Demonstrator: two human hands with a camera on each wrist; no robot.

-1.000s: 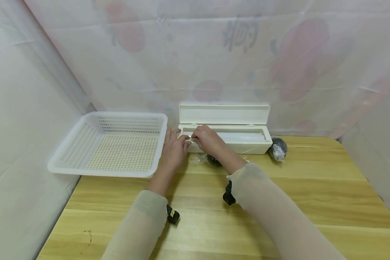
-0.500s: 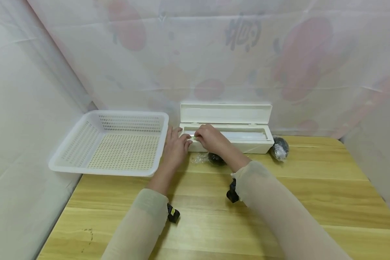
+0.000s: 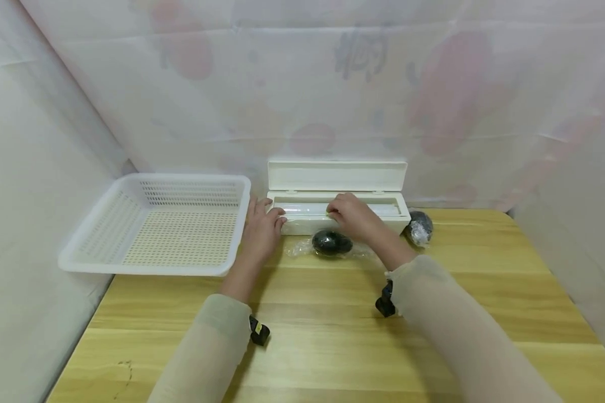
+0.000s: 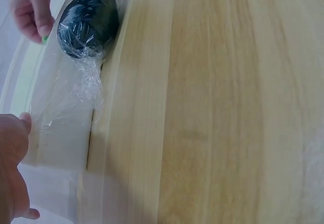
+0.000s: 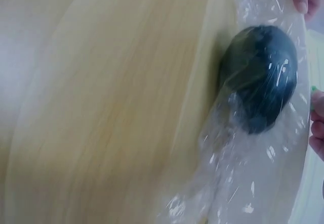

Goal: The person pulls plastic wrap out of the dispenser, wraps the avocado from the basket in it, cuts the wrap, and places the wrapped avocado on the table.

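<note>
A white cling film dispenser (image 3: 383,215) stands open at the back of the wooden table, its lid up. My left hand (image 3: 271,216) pinches the clear film (image 4: 61,107) at the box's left end. Near the middle of the box, my right hand (image 3: 334,210) pinches the film's edge. In front of the box, between my hands, lies a dark round ball (image 3: 331,242) loosely wrapped in film. The left wrist view shows that ball (image 4: 88,21) with my right hand's fingertips (image 4: 35,29) beside it. In the right wrist view the ball (image 5: 260,75) fills the right side.
A white perforated basket (image 3: 106,254) sits at the table's left, overhanging its edge. A second film-wrapped dark ball (image 3: 419,226) lies at the dispenser's right end. White sheeting walls the table (image 3: 333,336) on three sides.
My right hand has slid right along the dispenser, away from the left hand, stretching the film and uncovering the dark ball. The left hand has stayed at the box's left end.
</note>
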